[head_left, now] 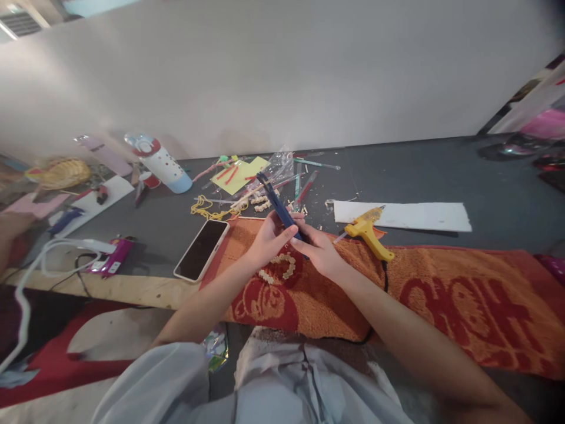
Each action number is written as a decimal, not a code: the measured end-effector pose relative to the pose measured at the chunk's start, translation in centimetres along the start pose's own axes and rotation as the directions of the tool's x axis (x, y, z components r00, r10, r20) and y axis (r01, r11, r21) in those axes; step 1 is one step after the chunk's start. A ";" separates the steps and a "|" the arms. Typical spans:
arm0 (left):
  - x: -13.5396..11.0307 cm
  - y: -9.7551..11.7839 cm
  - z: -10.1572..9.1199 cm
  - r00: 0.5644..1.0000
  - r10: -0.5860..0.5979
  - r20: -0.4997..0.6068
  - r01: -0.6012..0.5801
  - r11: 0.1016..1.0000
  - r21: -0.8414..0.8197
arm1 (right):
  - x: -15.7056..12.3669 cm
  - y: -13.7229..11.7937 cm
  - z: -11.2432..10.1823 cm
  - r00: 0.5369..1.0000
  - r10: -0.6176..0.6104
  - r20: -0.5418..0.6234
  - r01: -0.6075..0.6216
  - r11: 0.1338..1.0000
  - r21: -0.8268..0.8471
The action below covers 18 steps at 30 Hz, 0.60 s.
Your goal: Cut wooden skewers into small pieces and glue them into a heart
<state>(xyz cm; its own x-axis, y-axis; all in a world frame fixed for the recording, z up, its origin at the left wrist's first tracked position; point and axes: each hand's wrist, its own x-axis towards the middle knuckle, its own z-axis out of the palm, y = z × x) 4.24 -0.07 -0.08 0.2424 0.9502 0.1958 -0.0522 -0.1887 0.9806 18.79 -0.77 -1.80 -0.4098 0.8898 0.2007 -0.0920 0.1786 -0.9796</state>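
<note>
My left hand (269, 238) and my right hand (320, 250) meet over an orange and red towel (441, 294). Both are closed on a long dark blue tool (276, 200), which slants up and away to the left. Just below my hands, a small ring of pale beads (282, 266) lies on the towel. I cannot make out whether my fingers also pinch anything small.
A phone (202, 249) lies face up to the left. A yellow glue gun (368, 231) rests on the towel's edge beside a white strip (419, 216). Yellow cord, bead bits, sticks and yellow paper (238, 174) lie behind. A spotted bottle (163, 162) lies further left.
</note>
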 end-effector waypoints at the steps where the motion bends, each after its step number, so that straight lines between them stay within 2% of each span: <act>1: -0.1 -0.1 0.1 1.000 0.010 -0.012 -0.010 1.000 -0.019 | 0.0 0.1 0.0 1.000 -0.007 -0.004 0.007 1.000 -0.007; 8: -0.3 0.1 0.3 0.999 -0.001 -0.046 -0.001 1.000 -0.030 | -0.2 0.1 0.1 1.000 -0.013 -0.009 0.013 0.998 -0.056; 11: 0.0 0.0 0.2 0.999 -0.018 -0.038 0.019 0.999 0.033 | -0.2 -0.2 0.0 1.000 -0.012 -0.023 0.010 0.997 -0.074; 13: 0.2 -0.1 -0.2 0.998 0.023 -0.062 -0.014 0.990 0.141 | -0.1 -0.5 -0.3 0.999 -0.007 -0.051 0.001 0.994 -0.109; 15: 0.5 -0.2 -1.1 0.986 0.117 -0.121 -0.074 0.948 0.309 | -0.1 -0.6 -0.7 0.996 -0.003 -0.086 -0.013 0.985 -0.173; 17: 0.6 0.0 -2.2 0.944 0.262 -0.200 -0.112 0.826 0.553 | -0.2 -0.6 -1.3 0.993 -0.002 -0.114 -0.026 0.970 -0.243; 18: 0.7 0.2 -2.8 0.905 0.366 -0.219 -0.122 0.714 0.689 | -0.2 -0.6 -1.5 0.993 0.006 -0.120 -0.039 0.961 -0.275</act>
<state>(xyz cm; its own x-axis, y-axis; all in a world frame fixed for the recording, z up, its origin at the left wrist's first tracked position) 1.65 1.31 0.24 -0.0116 0.8448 0.5350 0.6010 -0.4217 0.6790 20.27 -0.43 -1.27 -0.2989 0.9347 0.1922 0.1768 0.2521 -0.9514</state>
